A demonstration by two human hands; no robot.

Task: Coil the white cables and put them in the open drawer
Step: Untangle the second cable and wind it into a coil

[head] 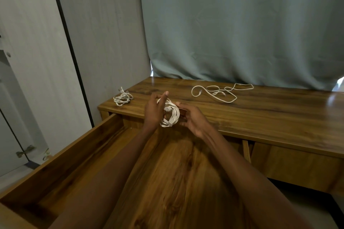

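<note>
Above the open drawer (104, 141), both hands' fingers (183, 107) seemingly clamp a coiled white cable (170, 115).

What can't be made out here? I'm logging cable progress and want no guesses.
Head view only:
- Coil between left hand and right hand: fingers hide how it's secured.
- Drawer: both forearms cover much of its floor; the frame edge cuts its front.
- Loose cable and bundled cable on the desk: plugs too small to identify.

drawer (61, 156) front beyond bottom edge
</note>
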